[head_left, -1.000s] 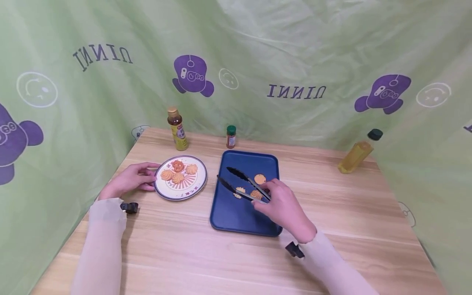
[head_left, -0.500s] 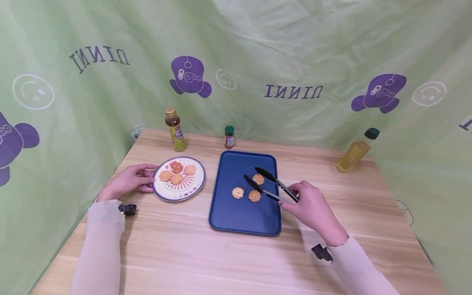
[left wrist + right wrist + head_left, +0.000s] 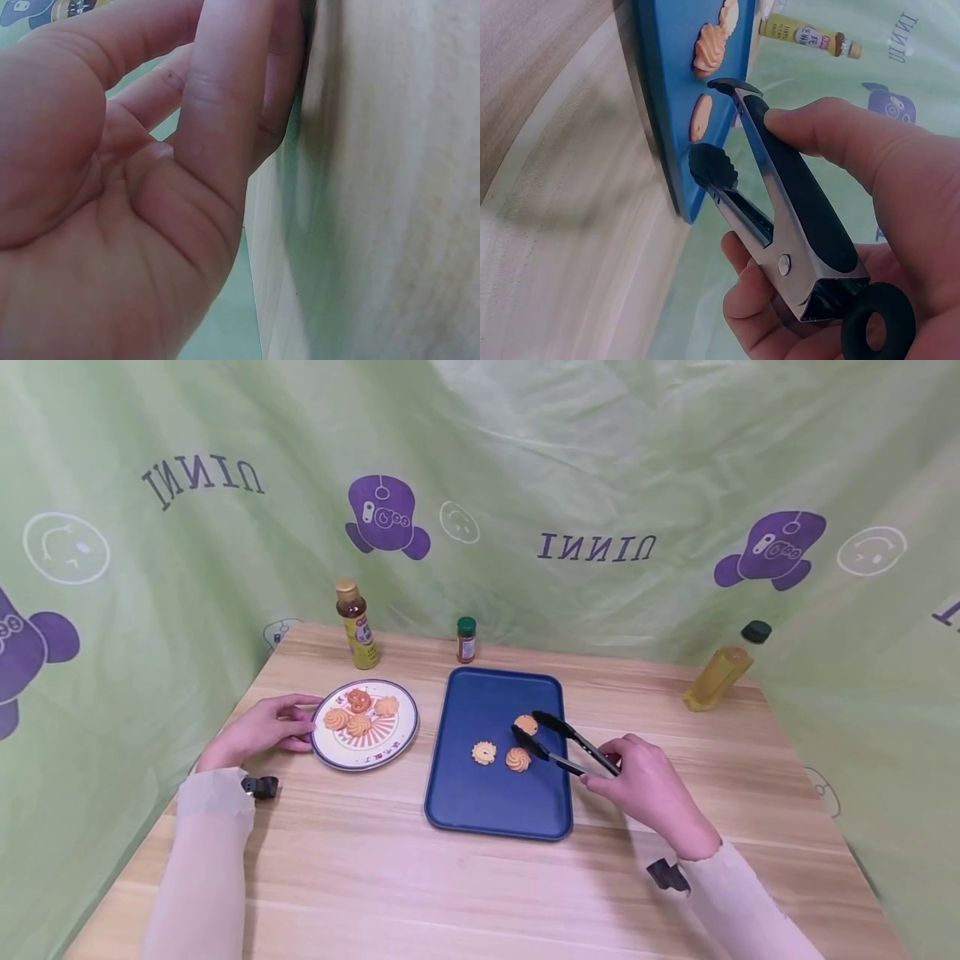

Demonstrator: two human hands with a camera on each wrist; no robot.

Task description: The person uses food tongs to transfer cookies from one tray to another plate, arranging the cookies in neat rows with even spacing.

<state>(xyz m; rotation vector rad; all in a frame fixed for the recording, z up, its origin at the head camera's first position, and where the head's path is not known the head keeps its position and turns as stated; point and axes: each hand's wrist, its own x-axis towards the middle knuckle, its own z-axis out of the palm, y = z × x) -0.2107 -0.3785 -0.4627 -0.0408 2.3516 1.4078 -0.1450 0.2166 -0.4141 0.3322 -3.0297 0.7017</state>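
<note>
My right hand (image 3: 652,789) grips black-and-steel food tongs (image 3: 577,747) over the right edge of a blue tray (image 3: 480,802). The tong arms are spread, with their black tips on either side of a round cookie (image 3: 527,725); contact cannot be made out. In the right wrist view that cookie (image 3: 700,118) lies flat between the tips. A swirled cookie (image 3: 517,759) and a scalloped cookie (image 3: 483,752) share the tray. At left, my left hand (image 3: 266,727) holds the rim of a white plate (image 3: 390,743) bearing several cookies (image 3: 358,725); the left wrist view hides the plate.
Behind the plate stands a yellow-labelled bottle (image 3: 357,627). A small green-capped jar (image 3: 466,640) is behind the tray. A bottle of yellow liquid (image 3: 720,672) stands at the back right, before a green curtain (image 3: 600,460). Wooden tabletop (image 3: 420,893) extends in front.
My right hand has drawn the tongs rightward from above the tray's left side. Their tips now flank the round cookie. My left hand stays at the plate's rim.
</note>
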